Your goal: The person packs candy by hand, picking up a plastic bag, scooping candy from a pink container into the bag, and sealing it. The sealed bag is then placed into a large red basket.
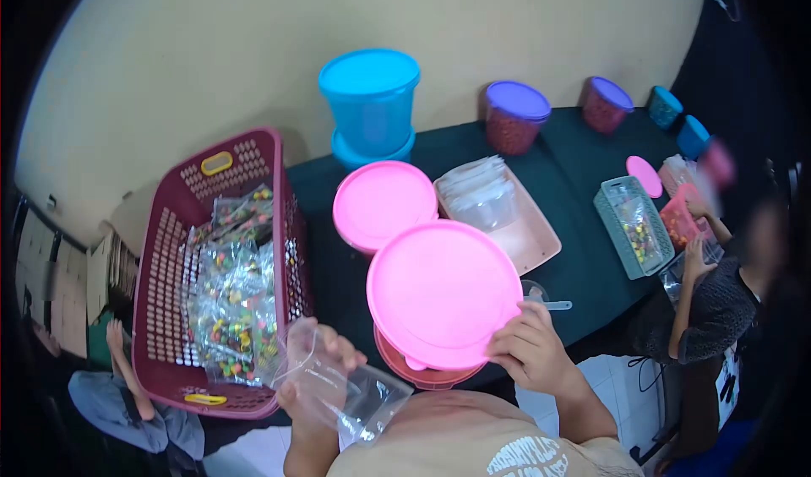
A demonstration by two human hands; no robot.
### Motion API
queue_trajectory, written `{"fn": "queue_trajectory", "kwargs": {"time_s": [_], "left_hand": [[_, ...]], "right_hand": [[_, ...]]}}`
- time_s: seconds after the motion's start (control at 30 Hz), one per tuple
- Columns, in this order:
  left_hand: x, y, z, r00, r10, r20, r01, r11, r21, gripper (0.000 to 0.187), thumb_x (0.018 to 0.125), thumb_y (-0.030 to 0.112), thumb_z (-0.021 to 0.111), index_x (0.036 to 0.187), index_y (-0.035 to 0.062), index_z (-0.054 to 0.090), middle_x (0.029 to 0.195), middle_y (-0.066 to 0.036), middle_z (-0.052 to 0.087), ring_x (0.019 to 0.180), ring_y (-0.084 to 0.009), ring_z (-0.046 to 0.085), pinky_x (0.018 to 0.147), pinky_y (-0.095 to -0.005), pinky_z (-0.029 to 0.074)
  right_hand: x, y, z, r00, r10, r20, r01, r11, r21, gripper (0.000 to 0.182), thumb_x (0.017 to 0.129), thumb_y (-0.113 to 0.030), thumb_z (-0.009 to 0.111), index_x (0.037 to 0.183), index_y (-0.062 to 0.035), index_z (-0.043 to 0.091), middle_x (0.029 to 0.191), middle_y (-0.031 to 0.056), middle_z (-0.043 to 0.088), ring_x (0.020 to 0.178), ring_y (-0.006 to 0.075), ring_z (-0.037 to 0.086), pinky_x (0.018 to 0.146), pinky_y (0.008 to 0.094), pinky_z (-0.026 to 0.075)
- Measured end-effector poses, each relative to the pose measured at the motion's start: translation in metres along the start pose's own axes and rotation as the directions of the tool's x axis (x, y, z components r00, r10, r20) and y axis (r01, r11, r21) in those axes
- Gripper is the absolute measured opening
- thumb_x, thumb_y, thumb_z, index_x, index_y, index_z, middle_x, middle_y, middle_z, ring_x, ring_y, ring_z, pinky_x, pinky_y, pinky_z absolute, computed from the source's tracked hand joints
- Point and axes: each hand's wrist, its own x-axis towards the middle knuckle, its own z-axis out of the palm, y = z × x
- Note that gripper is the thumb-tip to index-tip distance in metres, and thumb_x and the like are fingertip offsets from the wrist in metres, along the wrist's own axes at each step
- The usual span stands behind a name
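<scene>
My left hand [325, 380] is closed on a clear plastic bag [359, 401] that looks empty, in front of the maroon basket. Closed on the right edge of a round pink lid [445, 295] is my right hand [528, 350]. The lid hangs tilted over a reddish tub [427, 378], whose front rim shows beneath it; the tub's contents are hidden. Behind it stands another tub under a pink lid [385, 205]. A clear cup with a pale handle [557, 305] lies just right of the held lid.
Filled bags [232, 308] lie in the maroon basket [160, 308]. Stacked blue tubs [370, 97], a pale tray [536, 245] of clear bags and purple-lidded tubs [518, 118] stand behind. A co-worker [710, 308] sits right beside a green basket [621, 232]; another person [135, 401] is left.
</scene>
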Motion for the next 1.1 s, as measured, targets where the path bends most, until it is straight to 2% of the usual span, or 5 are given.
{"fn": "queue_trajectory", "kwargs": {"time_s": [0.33, 0.53, 0.77, 0.87, 1.1], "left_hand": [[0.001, 0.003, -0.006, 0.972, 0.225, -0.063, -0.176, 0.882, 0.436, 0.073, 0.076, 0.033, 0.072, 0.132, 0.0046, 0.034, 0.106, -0.013, 0.049, 0.092, -0.0228, 0.055, 0.085, -0.0360, 0.049], [-0.020, 0.007, -0.028, 0.858, 0.191, 0.476, -0.491, 0.040, 0.870, 0.061, 0.070, 0.010, 0.075, 0.120, 0.0037, 0.043, 0.101, -0.013, 0.054, 0.091, -0.0215, 0.054, 0.083, -0.0346, 0.044], [-0.044, -0.043, -0.073, 0.993, 0.035, 0.109, -0.114, 0.369, 0.922, 0.057, 0.070, -0.006, 0.067, 0.121, 0.0038, 0.043, 0.103, -0.009, 0.054, 0.094, -0.0176, 0.054, 0.089, -0.0323, 0.043], [-0.028, -0.049, -0.049, 0.980, -0.033, 0.194, -0.159, 0.445, 0.881, 0.057, 0.067, -0.003, 0.074, 0.117, 0.0029, 0.048, 0.101, -0.011, 0.055, 0.092, -0.0189, 0.056, 0.084, -0.0320, 0.046], [0.003, -0.042, -0.018, 0.920, -0.003, 0.393, -0.392, 0.044, 0.919, 0.046, 0.069, 0.006, 0.077, 0.110, 0.0070, 0.055, 0.093, -0.010, 0.060, 0.086, -0.0281, 0.060, 0.076, -0.0374, 0.048]], "right_hand": [[0.139, 0.088, 0.112, 0.965, -0.224, 0.139, 0.256, 0.921, -0.294, 0.010, 0.081, -0.020, 0.062, 0.089, -0.0135, 0.061, 0.095, 0.0000, 0.058, 0.101, 0.0187, 0.054, 0.094, 0.0507, 0.034], [0.121, 0.103, 0.118, 0.999, -0.045, -0.028, 0.036, 0.964, -0.264, 0.027, 0.078, -0.030, 0.068, 0.097, -0.0114, 0.061, 0.103, 0.0029, 0.060, 0.106, 0.0218, 0.054, 0.093, 0.0553, 0.035], [-0.046, 0.145, 0.037, 0.705, 0.694, -0.147, -0.650, 0.549, -0.526, 0.048, 0.079, -0.040, 0.068, 0.113, -0.0070, 0.058, 0.113, 0.0086, 0.058, 0.112, 0.0280, 0.052, 0.100, 0.0678, 0.027], [-0.093, 0.172, 0.033, 0.638, 0.762, 0.111, -0.552, 0.553, -0.624, 0.048, 0.079, -0.042, 0.067, 0.114, -0.0096, 0.057, 0.113, 0.0098, 0.059, 0.114, 0.0280, 0.052, 0.101, 0.0702, 0.024], [-0.111, 0.165, 0.045, 0.530, 0.846, 0.060, -0.725, 0.489, -0.486, 0.037, 0.076, -0.033, 0.072, 0.100, -0.0073, 0.058, 0.097, 0.0122, 0.067, 0.092, 0.0329, 0.064, 0.080, 0.0455, 0.048]]}}
